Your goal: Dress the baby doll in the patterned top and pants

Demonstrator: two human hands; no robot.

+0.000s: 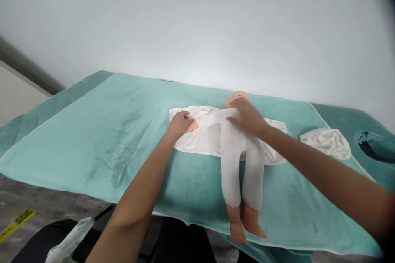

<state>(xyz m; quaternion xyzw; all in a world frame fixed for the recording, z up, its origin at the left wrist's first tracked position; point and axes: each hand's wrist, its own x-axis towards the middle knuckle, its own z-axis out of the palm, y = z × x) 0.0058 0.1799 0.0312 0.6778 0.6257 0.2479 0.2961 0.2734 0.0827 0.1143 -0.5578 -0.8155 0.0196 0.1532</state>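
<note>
A baby doll (232, 148) in white clothing lies on its back, its bare feet toward me near the table's front edge. Under it a white printed garment (188, 144) is spread out to both sides. At the doll's outstretched arm, my left hand (179, 123) has its fingers curled around the doll's hand (191, 126). My right hand (248, 118) rests over the doll's upper chest and neck, thumb and fingers apart; it covers part of the doll's head (239, 96). The tips of my right fingers are partly hard to make out.
A teal padded mat (77, 131) covers the table. To the right lie a crumpled white printed cloth (328, 143) and a padded opening (376, 146). Behind stands a pale wall (197, 28). A white printed strap or cloth (72, 238) hangs by my lap; yellow tape (17, 224) marks the floor.
</note>
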